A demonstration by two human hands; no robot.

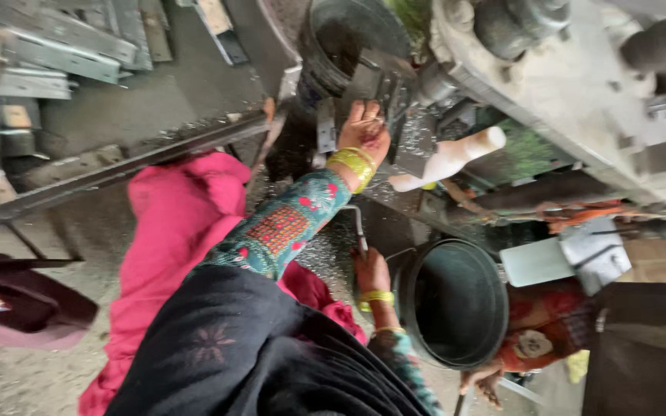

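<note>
Closest to my view is the black cloth (248,362) over the torso, with pink fabric (171,231) spilling out to the side of it. Left hand (364,131) is up on the machine (579,85), arm stretched out from the body in a patterned teal sleeve (286,223), yellow bangles (354,164) at the wrist. Fingers are curled against a grey metal part (383,85) of the machine; looks like a grip, but I can't tell for sure if it's clamped or just pressing. Right hand (370,270) sits lower, close to the body, wrist bent, fingers closed round a thin metal rod (358,225) that sticks up from the fist. That hand is just beside the rim of a dark round bucket (456,304); I see only a dark inside, contents can't be made out. A second dark bucket (340,38) sits above the left hand at the machine's upper edge, inside too dark to read. A white handle (448,158) pokes out just right of the left wrist. Metal shavings (325,246) are scattered on the surface between the two hands. Another person's hand (483,381) shows under the lower bucket, near the bottom edge. Grey metal bars (55,46) are stacked at the top left corner of the floor.
</note>
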